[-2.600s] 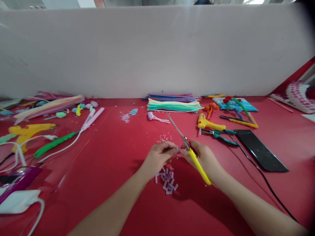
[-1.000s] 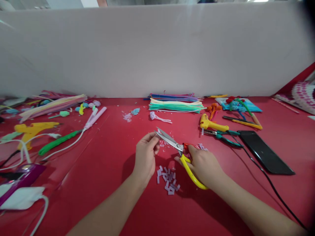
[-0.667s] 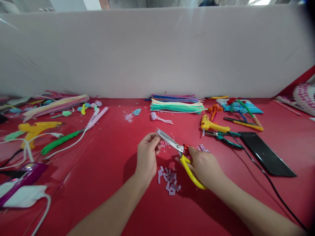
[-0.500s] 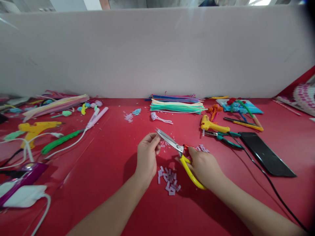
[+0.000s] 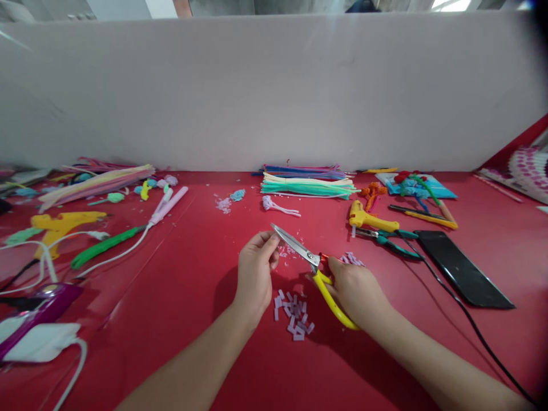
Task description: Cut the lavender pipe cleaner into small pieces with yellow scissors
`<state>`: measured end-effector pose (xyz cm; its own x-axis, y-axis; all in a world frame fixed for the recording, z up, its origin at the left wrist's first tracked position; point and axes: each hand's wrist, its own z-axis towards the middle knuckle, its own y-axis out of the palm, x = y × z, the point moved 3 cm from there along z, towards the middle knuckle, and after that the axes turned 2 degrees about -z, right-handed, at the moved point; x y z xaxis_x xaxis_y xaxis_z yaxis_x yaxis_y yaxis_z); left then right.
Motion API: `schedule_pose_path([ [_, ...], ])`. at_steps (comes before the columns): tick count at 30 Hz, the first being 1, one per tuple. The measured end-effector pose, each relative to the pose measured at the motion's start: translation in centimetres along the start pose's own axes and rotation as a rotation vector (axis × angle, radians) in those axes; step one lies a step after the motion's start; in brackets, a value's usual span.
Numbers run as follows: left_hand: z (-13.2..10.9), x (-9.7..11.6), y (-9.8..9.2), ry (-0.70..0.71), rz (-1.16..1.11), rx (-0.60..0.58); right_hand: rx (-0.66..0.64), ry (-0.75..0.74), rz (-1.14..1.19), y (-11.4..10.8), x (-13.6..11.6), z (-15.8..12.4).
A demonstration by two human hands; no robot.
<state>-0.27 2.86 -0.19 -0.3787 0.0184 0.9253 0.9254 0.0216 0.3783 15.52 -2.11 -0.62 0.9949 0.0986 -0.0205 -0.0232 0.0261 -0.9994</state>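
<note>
My right hand [image 5: 357,291] grips the yellow handles of a pair of scissors [image 5: 299,249], whose steel blades point up and left. My left hand [image 5: 256,268] is pinched at the blade tips; whatever it holds there is too small to make out. A small heap of short lilac cut pieces [image 5: 293,314] lies on the red table [image 5: 180,319] just below and between both hands. A few more lilac pieces [image 5: 353,259] lie beyond my right hand.
Stacked pipe cleaners [image 5: 306,181] lie by the white back wall. A yellow glue gun [image 5: 368,218], teal pliers [image 5: 387,238], a black phone [image 5: 462,268] and a black cable [image 5: 475,334] sit to the right. Another glue gun [image 5: 64,222], a green tool [image 5: 103,247] and cords crowd the left.
Since 2.6 s ago the scissors swung from pointing far up to pointing left, and my left hand rose to the blade tips. Over the last second almost nothing moved.
</note>
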Motion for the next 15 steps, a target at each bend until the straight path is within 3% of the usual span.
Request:
schedule_pose_path([
  [11,0.1,0.0,0.2,-0.042,-0.049,-0.038,0.079,0.154,0.031,-1.0,1.7,0.4],
  [15,-0.2,-0.5,0.8,-0.138,0.041,-0.135,0.070,0.127,0.262,-0.7,1.5,0.6],
])
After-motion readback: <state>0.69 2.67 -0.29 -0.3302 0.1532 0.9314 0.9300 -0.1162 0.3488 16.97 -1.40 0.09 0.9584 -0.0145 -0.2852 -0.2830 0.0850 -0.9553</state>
